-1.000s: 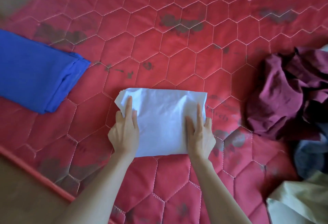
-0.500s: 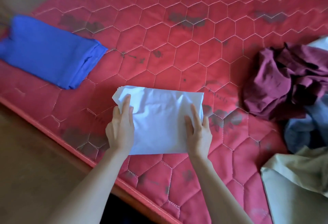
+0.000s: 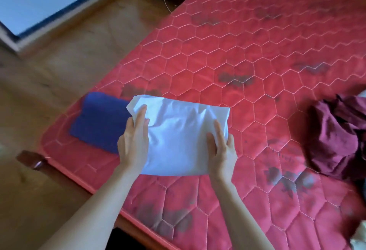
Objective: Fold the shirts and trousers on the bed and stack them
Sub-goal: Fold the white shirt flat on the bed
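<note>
Lifting and swinging toward nine o'clock since a second ago: folded white garment [image 3: 184,138] now overlapping the near edge of the folded blue garment [image 3: 101,121], no longer lying flat at the middle of the red quilted mattress [image 3: 247,55]. Gripping its left side with the left hand [image 3: 134,142], fingers laid over the top layer; gripping its right side with the right hand [image 3: 220,148], fingers on top and the rest wrapped round the edge. Seeming to hang slightly above the bed rather than resting on it, though hard to tell for certain. Probably heading for the blue piece at nine o'clock, near the mattress edge, to begin the stack. Still waiting unfolded at three o'clock: crumpled maroon garment [image 3: 336,140], well apart from the stack. Needing a level carry so the folds stay closed.
</note>
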Tool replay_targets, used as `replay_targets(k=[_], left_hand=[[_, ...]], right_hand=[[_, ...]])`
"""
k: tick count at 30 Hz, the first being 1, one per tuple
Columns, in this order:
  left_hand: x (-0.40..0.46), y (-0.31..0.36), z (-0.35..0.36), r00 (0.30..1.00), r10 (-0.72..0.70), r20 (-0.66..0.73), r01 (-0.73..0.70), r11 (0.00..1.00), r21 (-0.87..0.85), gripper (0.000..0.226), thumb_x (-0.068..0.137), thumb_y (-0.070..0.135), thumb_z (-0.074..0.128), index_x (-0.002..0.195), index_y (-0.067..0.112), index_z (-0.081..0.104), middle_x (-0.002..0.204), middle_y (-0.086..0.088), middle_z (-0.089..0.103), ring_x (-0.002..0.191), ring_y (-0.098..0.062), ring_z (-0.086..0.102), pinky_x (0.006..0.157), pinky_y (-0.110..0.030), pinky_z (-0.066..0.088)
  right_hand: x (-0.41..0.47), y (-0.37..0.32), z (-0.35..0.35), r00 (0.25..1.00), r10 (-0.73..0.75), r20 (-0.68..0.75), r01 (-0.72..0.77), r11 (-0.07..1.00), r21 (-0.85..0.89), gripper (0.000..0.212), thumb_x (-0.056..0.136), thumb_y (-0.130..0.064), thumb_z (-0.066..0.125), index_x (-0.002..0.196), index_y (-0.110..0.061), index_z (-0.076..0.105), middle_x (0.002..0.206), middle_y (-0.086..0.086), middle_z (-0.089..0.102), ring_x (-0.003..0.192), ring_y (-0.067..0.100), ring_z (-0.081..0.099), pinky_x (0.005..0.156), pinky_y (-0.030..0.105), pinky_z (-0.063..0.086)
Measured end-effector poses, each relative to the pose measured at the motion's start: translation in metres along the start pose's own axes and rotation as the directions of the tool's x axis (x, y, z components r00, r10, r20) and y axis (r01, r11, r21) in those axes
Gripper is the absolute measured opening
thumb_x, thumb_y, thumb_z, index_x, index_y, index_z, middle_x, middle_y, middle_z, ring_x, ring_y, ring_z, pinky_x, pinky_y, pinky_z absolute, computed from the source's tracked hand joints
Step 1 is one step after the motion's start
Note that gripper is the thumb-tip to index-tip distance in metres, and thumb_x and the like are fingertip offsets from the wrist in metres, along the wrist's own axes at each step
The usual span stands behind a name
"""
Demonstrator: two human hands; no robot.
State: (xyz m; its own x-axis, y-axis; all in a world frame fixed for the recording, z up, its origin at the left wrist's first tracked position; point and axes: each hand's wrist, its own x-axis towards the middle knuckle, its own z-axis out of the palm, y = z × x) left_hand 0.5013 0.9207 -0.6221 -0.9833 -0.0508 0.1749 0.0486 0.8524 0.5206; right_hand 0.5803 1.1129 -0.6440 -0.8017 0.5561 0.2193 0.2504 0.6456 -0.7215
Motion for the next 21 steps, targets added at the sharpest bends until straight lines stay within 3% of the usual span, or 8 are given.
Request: replay_targets(k=[2,6,8,11,15,21], left_hand=[[0.037,-0.012,-0.016,0.998,0.058,-0.012,-0.058,0.998,0.006,0.042,0.101,0.028,0.045,0.143,0.026,0.045,0.099,-0.013,0.057,0.074,-0.043,0.059,0.055,-0.042,0.042],[0.104,-0.045,-0.042,0.988,0.153,0.007,-0.153,0.988,-0.017,0.041,0.101,0.025,0.046,0.142,0.020,0.047,0.102,-0.016,0.060,0.082,-0.041,0.062,0.054,-0.046,0.045],[0.130,-0.068,-0.050,0.983,0.184,0.015,-0.184,0.982,-0.032,0.041,0.101,0.024,0.046,0.141,0.018,0.049,0.101,-0.019,0.060,0.079,-0.042,0.062,0.055,-0.050,0.049],[0.157,-0.109,-0.052,0.975,0.221,0.020,-0.220,0.974,-0.057,0.039,0.100,0.018,0.050,0.138,0.013,0.052,0.092,-0.021,0.060,0.068,-0.042,0.061,0.053,-0.051,0.051],[0.164,-0.165,-0.038,0.971,0.218,0.100,-0.214,0.975,-0.051,0.038,0.098,0.014,0.053,0.136,0.008,0.054,0.092,-0.022,0.061,0.067,-0.041,0.061,0.052,-0.048,0.051],[0.140,-0.213,-0.006,0.946,0.119,0.301,-0.126,0.992,0.005,0.044,0.100,0.022,0.049,0.143,0.018,0.046,0.099,-0.017,0.058,0.078,-0.042,0.061,0.058,-0.046,0.046]], right_hand=[[0.011,-0.029,0.023,0.999,-0.003,-0.035,0.003,1.000,0.003,0.047,0.097,-0.025,0.052,0.141,-0.039,0.044,0.084,-0.008,0.035,0.058,-0.001,0.041,0.051,0.019,0.032],[0.025,-0.080,0.074,0.994,0.074,-0.085,-0.072,0.997,0.021,0.048,0.097,-0.023,0.054,0.141,-0.040,0.044,0.085,-0.006,0.037,0.060,0.003,0.043,0.056,0.021,0.035],[0.024,-0.101,0.100,0.990,0.089,-0.105,-0.087,0.996,0.032,0.048,0.097,-0.021,0.056,0.140,-0.039,0.044,0.083,-0.010,0.035,0.065,-0.001,0.046,0.056,0.009,0.032],[0.017,-0.120,0.143,0.986,0.127,-0.106,-0.124,0.991,0.043,0.049,0.097,-0.025,0.055,0.141,-0.043,0.042,0.082,-0.013,0.032,0.073,-0.008,0.046,0.054,0.009,0.032],[-0.008,-0.121,0.194,0.977,0.211,-0.042,-0.211,0.977,0.015,0.052,0.098,-0.025,0.055,0.140,-0.049,0.037,0.083,-0.015,0.036,0.076,-0.010,0.048,0.056,0.006,0.037],[-0.047,-0.106,0.220,0.933,0.361,0.008,-0.357,0.924,-0.138,0.047,0.098,-0.032,0.053,0.140,-0.047,0.040,0.090,-0.008,0.038,0.057,0.003,0.044,0.050,0.024,0.030]])
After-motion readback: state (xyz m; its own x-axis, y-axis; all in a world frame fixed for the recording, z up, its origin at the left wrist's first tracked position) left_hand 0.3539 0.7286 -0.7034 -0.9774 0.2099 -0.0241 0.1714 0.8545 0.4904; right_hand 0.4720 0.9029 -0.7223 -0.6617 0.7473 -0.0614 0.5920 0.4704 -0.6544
